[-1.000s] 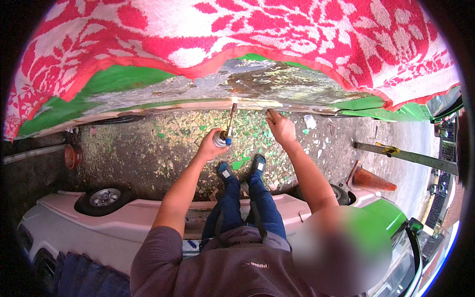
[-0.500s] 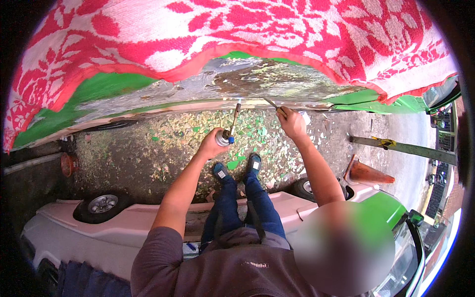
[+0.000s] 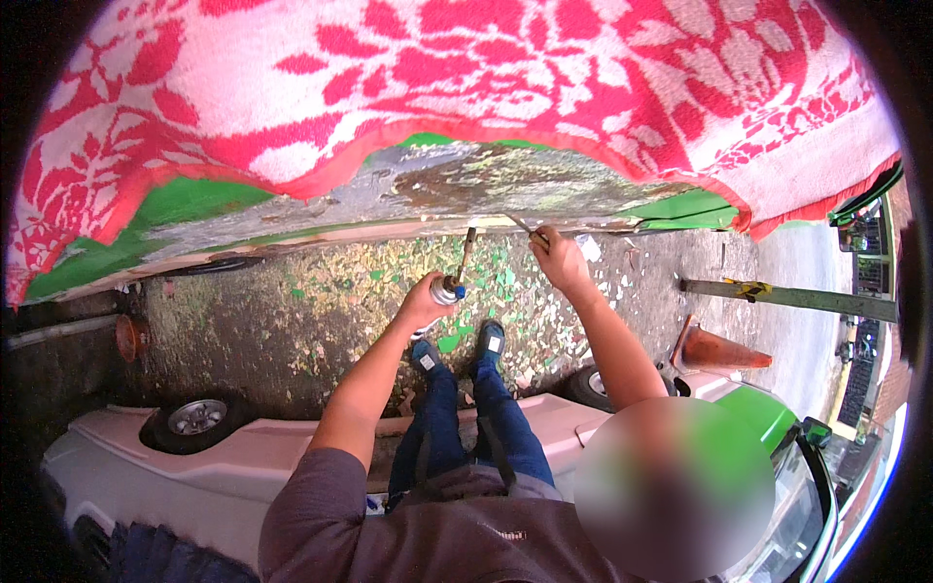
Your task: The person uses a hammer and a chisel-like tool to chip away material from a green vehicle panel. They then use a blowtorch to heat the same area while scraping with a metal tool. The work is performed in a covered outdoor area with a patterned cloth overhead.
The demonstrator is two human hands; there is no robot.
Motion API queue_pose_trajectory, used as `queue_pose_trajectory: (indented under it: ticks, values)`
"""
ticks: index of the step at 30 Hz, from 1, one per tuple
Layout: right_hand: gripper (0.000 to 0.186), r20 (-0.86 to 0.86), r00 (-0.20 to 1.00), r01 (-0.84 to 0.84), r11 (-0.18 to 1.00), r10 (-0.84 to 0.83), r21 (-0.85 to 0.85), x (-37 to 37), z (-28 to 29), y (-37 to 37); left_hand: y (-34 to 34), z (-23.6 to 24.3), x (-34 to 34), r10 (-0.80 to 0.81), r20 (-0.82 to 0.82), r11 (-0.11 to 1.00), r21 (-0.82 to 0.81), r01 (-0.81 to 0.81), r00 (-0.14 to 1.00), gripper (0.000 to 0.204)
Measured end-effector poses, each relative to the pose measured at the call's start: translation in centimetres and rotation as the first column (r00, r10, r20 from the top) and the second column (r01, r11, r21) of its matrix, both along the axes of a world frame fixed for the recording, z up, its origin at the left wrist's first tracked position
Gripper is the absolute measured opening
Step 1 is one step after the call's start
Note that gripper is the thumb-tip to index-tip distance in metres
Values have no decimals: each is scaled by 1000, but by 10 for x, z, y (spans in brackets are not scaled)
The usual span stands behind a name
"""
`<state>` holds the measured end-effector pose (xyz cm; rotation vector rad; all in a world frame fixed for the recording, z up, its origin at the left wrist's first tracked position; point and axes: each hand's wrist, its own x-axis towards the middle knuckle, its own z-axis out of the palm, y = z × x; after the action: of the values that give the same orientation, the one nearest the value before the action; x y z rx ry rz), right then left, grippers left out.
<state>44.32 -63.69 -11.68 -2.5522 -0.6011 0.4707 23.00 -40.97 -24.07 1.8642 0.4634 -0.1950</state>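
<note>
My left hand (image 3: pixel 420 305) is closed round the canister of a blowtorch (image 3: pixel 468 251), its metal nozzle pointing at the lower part of a vehicle's side panel (image 3: pixel 389 187). A pale glow shows at the nozzle's tip. Patches of green, grey and brown mark the panel, and its paint is partly stripped. In my right hand (image 3: pixel 560 260) is a thin, flat scraper (image 3: pixel 518 224), its tip at the panel just right of the nozzle. Whether the blade touches the surface I cannot tell. A red and white patterned cloth (image 3: pixel 466 68) hangs over the upper panel.
Paint flakes (image 3: pixel 330 311) litter the ground round my feet. Behind me stands a pink, white and green vehicle (image 3: pixel 282 442). On the right are an orange traffic cone (image 3: pixel 719 348) and a post (image 3: pixel 807 296) lying across the view. An orange pot (image 3: pixel 127 337) is at left.
The scraper has moved left, its tip closer to the torch nozzle. Panel and cloth appear lower in the picture. Both hands keep hold of their tools.
</note>
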Motion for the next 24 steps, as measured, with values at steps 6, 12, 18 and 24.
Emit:
queue_pose_trajectory:
  ticks: [6,12,18,24]
  values:
    - [29,73,990,-122,992,123,-13,10,-7,10,-1,6,8,6,-22,1000,-27,-7,1000,76]
    - [28,117,977,-176,984,179,-30,11,-7,24,0,17,20,-48,-71,997,58,53,996,79]
    - [23,133,986,-103,994,105,-21,16,-31,22,-3,-6,32,-109,-44,994,23,110,993,72]
    - [23,169,985,-53,984,24,170,5,-19,11,-2,1,39,-128,-75,991,18,130,989,73]
